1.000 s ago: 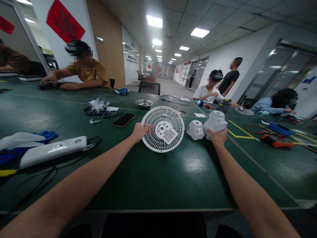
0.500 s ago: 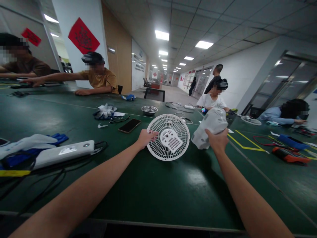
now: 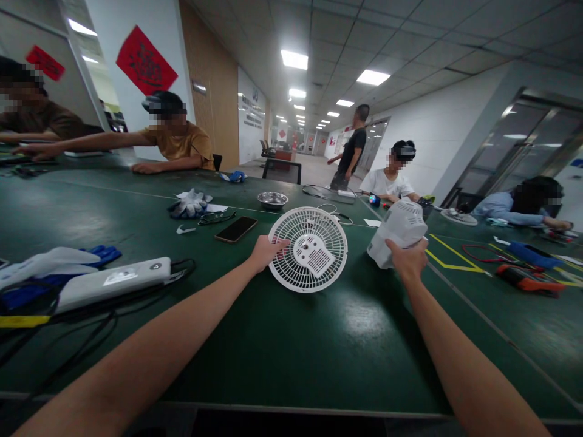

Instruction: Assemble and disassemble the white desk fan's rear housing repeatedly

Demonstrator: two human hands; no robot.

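My left hand (image 3: 265, 253) is closed on the left rim of a round white fan grille (image 3: 300, 282), which leans tilted toward me over the green table. A plate with slots sits at the grille's centre. Off to the right, my right hand (image 3: 410, 260) grips a white plastic housing (image 3: 401, 227) with vent slots, likely a fan's base or motor cover. The housing is apart from the grille and tilted; fingers on its far side are hidden. Behind the grille, a white cable (image 3: 344, 218) lies on the table.
Around the green table (image 3: 291, 358) lie a phone (image 3: 236, 229), a metal bowl (image 3: 272, 199), gloves (image 3: 190, 204) and a white power box (image 3: 116, 282) with black cords. An orange multimeter (image 3: 528, 279) rests at right. Several people sit around the table; a person (image 3: 353, 149) stands beyond.
My right hand has moved the white housing to the right, away from the grille, and its tilt has changed. My left hand still holds the grille. The standing person has shifted left.
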